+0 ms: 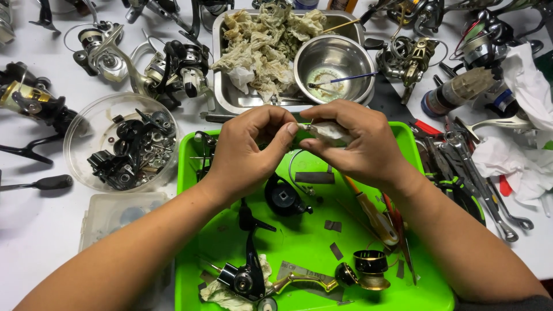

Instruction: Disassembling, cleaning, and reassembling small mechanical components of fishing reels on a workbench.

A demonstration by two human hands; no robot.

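The left hand (250, 147) and right hand (351, 141) meet fingertip to fingertip above the green tray (299, 242). The right hand pinches a crumpled white cloth (329, 132); the left pinches a tiny metal part (304, 124) at the cloth's edge, too small and too covered by fingers to identify. Below the left hand lies a black reel body (247, 270), partly hidden by its own rag.

I see bare green tray (299, 236) floor between my forearms; a black reel body (247, 270) blocks near left, a screwdriver (371, 213) right, a steel pan (230, 98) far.
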